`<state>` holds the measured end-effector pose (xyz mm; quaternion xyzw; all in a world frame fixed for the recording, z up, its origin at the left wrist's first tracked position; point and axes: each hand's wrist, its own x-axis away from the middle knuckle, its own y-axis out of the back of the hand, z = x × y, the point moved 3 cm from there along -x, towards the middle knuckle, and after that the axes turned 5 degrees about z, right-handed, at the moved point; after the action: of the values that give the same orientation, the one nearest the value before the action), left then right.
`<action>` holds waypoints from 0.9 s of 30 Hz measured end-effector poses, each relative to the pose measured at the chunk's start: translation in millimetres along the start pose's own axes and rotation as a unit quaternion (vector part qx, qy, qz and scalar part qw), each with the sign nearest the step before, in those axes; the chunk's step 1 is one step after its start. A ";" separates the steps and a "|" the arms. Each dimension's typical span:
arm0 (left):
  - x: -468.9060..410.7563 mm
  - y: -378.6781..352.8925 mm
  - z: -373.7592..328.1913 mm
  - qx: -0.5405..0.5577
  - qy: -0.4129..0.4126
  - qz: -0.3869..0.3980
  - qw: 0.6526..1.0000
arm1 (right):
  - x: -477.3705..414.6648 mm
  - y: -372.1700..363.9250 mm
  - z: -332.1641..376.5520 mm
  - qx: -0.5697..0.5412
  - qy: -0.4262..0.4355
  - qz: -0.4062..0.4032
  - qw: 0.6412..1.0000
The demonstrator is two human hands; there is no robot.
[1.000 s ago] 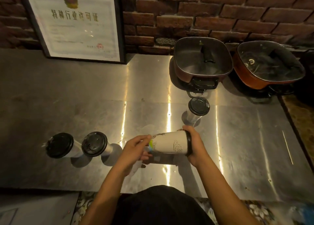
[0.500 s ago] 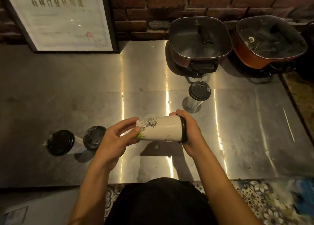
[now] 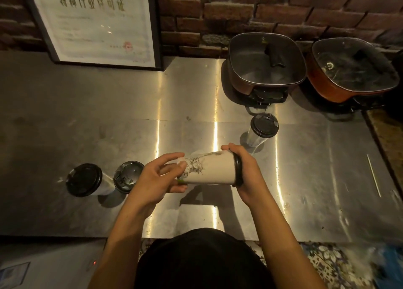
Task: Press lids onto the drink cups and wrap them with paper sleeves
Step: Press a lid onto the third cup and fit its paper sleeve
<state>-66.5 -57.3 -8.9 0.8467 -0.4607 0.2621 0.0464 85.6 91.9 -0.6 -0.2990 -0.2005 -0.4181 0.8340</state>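
The sleeved cup (image 3: pixel 210 168) is held on its side above the middle of the steel surface (image 3: pixel 130 105), clear of it. The right hand (image 3: pixel 247 175) has its grip clamped around the lid end, black lid (image 3: pixel 238 171) in the palm, and the left hand (image 3: pixel 157 177) has its fingers closed on the base end, at the edge of the printed paper sleeve (image 3: pixel 196 167). The sleeve covers nearly the whole cup wall up to the lid, so this cup looks all but finished; perhaps only a last seating of the sleeve is left.

Three other cups stand upright, all with black lids pressed on and, as far as can be seen, no sleeves: two lidded cups (image 3: pixel 84 179) (image 3: pixel 127 176) touching or nearly touching each other to the left of the sleeved cup, and one lidded cup (image 3: pixel 262 128) behind it to the right. So lidding seems done and three sleeves remain. No spare sleeves are visible.

Open room lies right of the sleeved cup, except for a thin skewer (image 3: pixel 373 175) near the surface's right edge. Two electric pans (image 3: pixel 266 59) (image 3: pixel 351 70) crowd the far right by the brick wall (image 3: pixel 261 11), and a framed certificate (image 3: pixel 96 20) leans far left. The near edge runs just below the forearms.
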 end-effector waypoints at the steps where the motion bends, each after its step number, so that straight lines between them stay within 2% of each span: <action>1: 0.5 1.7 -0.2 -0.006 -0.010 0.009 1.000 | 0.4 -0.9 -0.5 -0.001 -0.002 -0.001 1.000; 7: -2.1 0.8 -1.4 -0.019 0.006 0.002 1.000 | -1.6 -3.7 -1.6 -0.013 -0.014 0.007 1.000; 12: -4.5 1.4 -4.2 -0.052 -0.014 0.027 0.998 | -5.6 -1.2 1.8 -0.003 -0.005 -0.003 1.000; 16: -8.0 -1.8 -6.8 -0.015 0.019 0.016 1.000 | -7.7 -1.1 5.3 -0.002 -0.002 0.003 1.000; 20: -8.0 -2.2 -10.6 -0.019 -0.005 0.043 0.999 | -11.2 1.9 6.8 0.002 -0.008 0.006 1.000; 27: -15.9 2.9 -14.5 -0.027 0.018 0.016 0.999 | -16.4 0.1 14.3 0.002 -0.005 0.013 1.000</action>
<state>-81.6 -42.3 -4.7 0.8327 -0.4805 0.2652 0.0731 75.1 110.9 0.3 -0.3023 -0.2018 -0.4051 0.8389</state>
